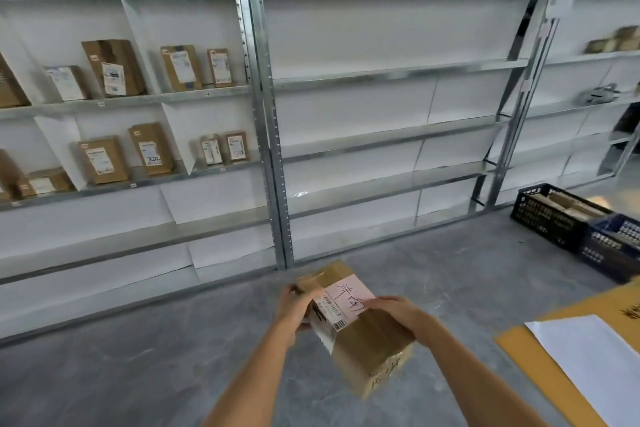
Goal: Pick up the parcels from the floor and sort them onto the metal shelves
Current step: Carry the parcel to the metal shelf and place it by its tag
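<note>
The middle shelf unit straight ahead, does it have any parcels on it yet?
No, the middle shelf unit stands bare, while the left unit holds upright parcels.

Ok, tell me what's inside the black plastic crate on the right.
The black plastic crate holds several brown cardboard parcels lying flat. Anything lower down is hidden by its walls and the top parcels.
</note>
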Tool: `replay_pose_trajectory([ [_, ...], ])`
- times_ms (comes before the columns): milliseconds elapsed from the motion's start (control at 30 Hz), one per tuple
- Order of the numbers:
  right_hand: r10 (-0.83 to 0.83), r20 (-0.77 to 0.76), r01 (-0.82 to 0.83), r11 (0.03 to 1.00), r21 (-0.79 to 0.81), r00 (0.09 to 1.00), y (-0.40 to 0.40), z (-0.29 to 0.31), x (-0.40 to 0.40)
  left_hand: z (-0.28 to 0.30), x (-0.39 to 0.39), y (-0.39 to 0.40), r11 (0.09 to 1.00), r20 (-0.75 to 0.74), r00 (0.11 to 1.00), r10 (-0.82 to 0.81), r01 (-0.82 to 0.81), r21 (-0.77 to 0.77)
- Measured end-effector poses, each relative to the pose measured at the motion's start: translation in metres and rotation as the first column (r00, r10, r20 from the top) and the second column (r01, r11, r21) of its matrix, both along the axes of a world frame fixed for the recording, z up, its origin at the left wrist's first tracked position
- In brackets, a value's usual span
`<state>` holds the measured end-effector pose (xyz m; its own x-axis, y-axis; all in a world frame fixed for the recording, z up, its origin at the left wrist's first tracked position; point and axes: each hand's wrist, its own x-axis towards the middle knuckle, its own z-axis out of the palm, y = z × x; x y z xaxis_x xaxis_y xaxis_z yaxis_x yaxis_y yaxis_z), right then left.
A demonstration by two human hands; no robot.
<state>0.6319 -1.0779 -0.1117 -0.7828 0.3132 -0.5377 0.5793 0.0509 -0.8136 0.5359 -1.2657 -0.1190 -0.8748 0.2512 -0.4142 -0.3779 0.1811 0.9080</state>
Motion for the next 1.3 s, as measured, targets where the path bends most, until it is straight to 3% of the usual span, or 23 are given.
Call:
replay_pose_trajectory([
  [200, -0.147, 0.021, 0.139, 0.967, 0.213, 0.989, 0.049, 0.0, -0.07, -0.001, -0.088, 0.054, 0.995, -0.008, 0.996, 0.089, -0.089, 0.044],
  [333, -0.386, -0.026, 0.387, 0.918, 0.082, 0.922, 0.078, -0.012, -0.099, -0.009, -0.12, 0.097, 0.99, 0.041, 0.992, 0.122, -0.125, 0.072],
  [500, -0.532, -0.083, 0.539, 0.836, 0.105, 0.842, 0.129, -0.017, -0.126, -0.019, -0.153, 0.16, 0.989, 0.049, 0.99, 0.132, -0.135, 0.055],
  [667, -0.538, -0.14, 0.553, 0.827, 0.103, 0.831, 0.212, -0.015, -0.154, -0.01, -0.188, 0.238, 0.987, -0.089, 0.986, -0.141, 0.133, -0.092],
  [900, -0.54, -0.195, 0.565, 0.817, 0.113, 0.819, 0.323, -0.008, -0.174, -0.002, -0.227, 0.341, 0.849, -0.2, 0.839, -0.506, 0.443, -0.288],
  [1167, -0.569, -0.216, 0.6, 0.792, 0.115, 0.793, 0.421, -0.001, -0.194, -0.003, -0.274, 0.449, 0.714, -0.103, 0.723, -0.684, 0.633, -0.301],
  [1300, -0.615, -0.22, 0.645, 0.757, 0.107, 0.758, 0.476, -0.003, -0.22, -0.006, -0.314, 0.518, 0.723, -0.105, 0.731, -0.674, 0.624, -0.296],
])
